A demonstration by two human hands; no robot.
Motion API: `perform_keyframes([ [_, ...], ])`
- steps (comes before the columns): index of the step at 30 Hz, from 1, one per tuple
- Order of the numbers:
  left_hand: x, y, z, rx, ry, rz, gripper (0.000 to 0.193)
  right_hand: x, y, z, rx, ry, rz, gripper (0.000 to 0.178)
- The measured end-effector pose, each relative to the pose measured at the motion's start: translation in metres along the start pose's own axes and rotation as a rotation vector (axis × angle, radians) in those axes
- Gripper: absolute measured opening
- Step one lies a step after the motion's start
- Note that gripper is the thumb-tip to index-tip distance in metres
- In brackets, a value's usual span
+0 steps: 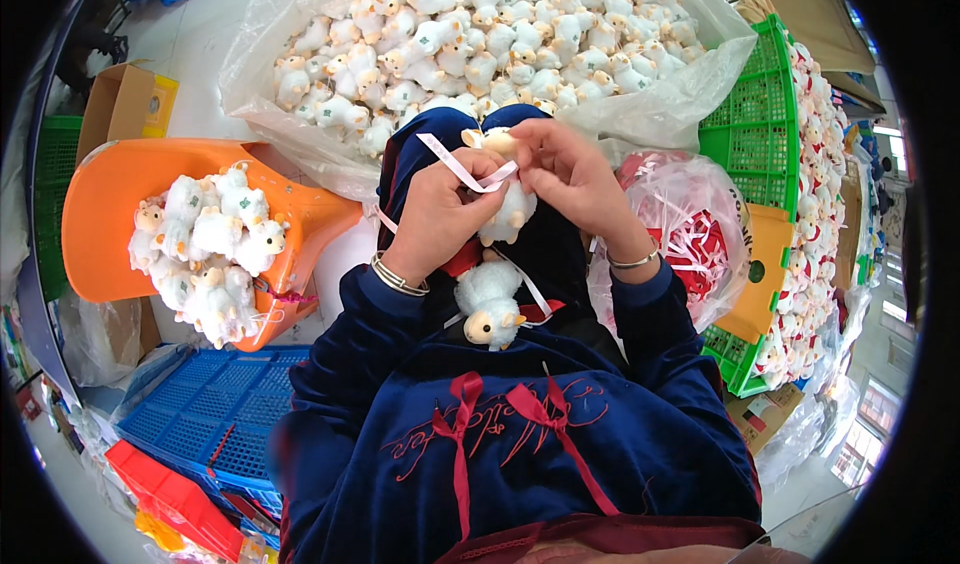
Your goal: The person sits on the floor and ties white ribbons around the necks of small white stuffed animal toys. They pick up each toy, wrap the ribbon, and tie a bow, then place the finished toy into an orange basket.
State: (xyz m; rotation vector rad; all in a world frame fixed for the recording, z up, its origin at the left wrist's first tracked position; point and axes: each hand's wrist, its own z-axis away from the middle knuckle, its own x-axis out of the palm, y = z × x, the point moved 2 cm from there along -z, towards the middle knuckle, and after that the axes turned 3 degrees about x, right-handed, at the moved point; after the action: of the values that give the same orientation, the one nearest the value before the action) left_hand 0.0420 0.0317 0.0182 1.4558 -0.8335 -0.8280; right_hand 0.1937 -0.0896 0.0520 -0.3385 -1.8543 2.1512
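Observation:
A small white plush sheep point(513, 216) with a tan face stands upright over my lap, between both hands. Round its neck runs a white printed ribbon point(452, 162), one end sticking out to the upper left. My left hand point(438, 214) is closed, pinching the ribbon between thumb and fingers at the sheep's neck. On the other side of the neck, my right hand point(578, 176) has its thumb and fingertips drawn together at the ribbon; the exact grip is partly hidden. Nearer my body, a second plush sheep point(490, 299) lies on my lap beside red and white ribbon.
Ahead, a large clear plastic bag point(255, 64) holds many plush sheep. At left, more sheep sit on an orange chair point(100, 199), with a blue crate point(215, 404) below. To the right are a bag of ribbons point(690, 234) and a green crate point(755, 114).

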Motion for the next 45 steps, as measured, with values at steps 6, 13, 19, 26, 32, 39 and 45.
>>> perform_keyframes([
  [6,0.001,0.003,-0.002,0.101,-0.031,-0.002,0.011,-0.007,0.008,-0.005,-0.031,0.026,0.262,0.009],
  [13,0.004,0.011,0.000,0.273,0.037,-0.195,0.011,-0.010,0.002,-0.004,0.202,0.246,-0.143,0.014],
  [19,0.006,0.007,0.001,0.146,0.067,-0.149,0.011,-0.039,0.008,0.013,0.435,-0.035,0.127,0.015],
  [26,0.006,0.013,0.001,0.319,0.066,-0.221,0.012,-0.020,-0.012,0.019,0.412,-0.232,-0.287,0.020],
  [32,0.005,0.004,0.000,0.354,0.080,-0.218,0.013,-0.010,-0.004,0.009,0.166,-0.130,-0.346,0.016],
  [39,0.007,-0.008,0.001,0.067,0.117,0.005,0.012,-0.007,-0.001,0.007,0.248,-0.038,0.139,0.009],
  [45,0.010,-0.002,0.000,0.161,0.133,0.011,0.007,0.017,-0.012,-0.007,-0.071,0.146,0.742,0.011],
])
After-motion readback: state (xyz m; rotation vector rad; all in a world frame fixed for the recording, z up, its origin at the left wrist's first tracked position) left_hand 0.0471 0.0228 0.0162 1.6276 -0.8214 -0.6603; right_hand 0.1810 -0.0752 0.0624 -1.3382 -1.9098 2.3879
